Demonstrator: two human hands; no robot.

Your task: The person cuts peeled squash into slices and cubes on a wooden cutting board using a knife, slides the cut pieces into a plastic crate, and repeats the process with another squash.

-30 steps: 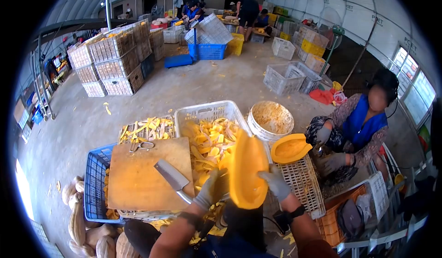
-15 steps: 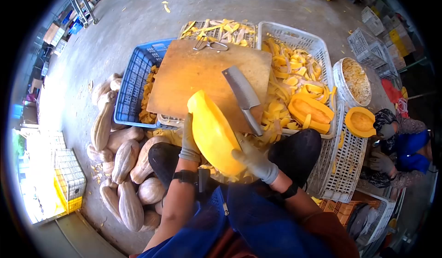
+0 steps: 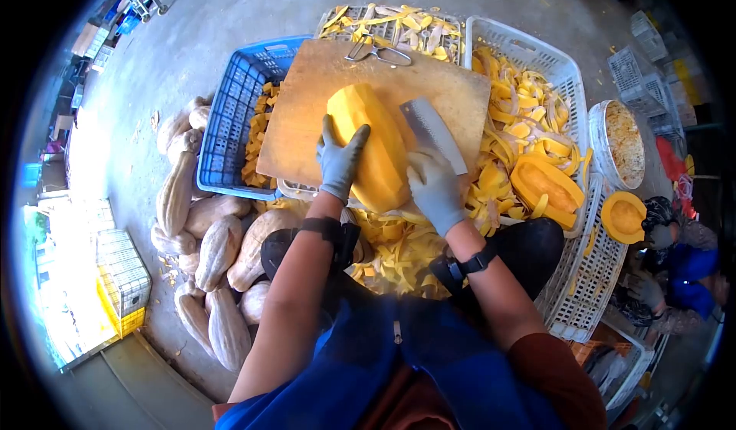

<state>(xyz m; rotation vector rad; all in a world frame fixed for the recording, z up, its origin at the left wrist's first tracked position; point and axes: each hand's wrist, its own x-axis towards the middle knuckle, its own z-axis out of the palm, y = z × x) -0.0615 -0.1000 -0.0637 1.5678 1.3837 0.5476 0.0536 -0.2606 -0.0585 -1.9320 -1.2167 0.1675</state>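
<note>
A peeled yellow pumpkin [image 3: 372,142] lies lengthwise on the wooden cutting board [image 3: 295,138], its near end reaching past the board's front edge. My gloved left hand [image 3: 342,158] grips its left side, thumb over the top. To the right of the pumpkin, my gloved right hand [image 3: 435,188] covers the handle of a broad kitchen knife [image 3: 435,135] with curled fingers. The blade lies on the board, pointing away from me. A metal peeler [image 3: 378,51] rests at the board's far edge.
Left of the board stands a blue crate [image 3: 230,135] with pumpkin chunks. A white crate [image 3: 571,96] holds peelings and a pumpkin half [image 3: 546,188]. Unpeeled pumpkins [image 3: 222,250] are piled on the floor at left. A white bucket [image 3: 617,142] and a co-worker's gloved hand [image 3: 645,286] are at right.
The pumpkin has gone from above my lap onto the board. My right hand has left it and moved to the knife's handle, while my left hand still holds the pumpkin. The view has shifted.
</note>
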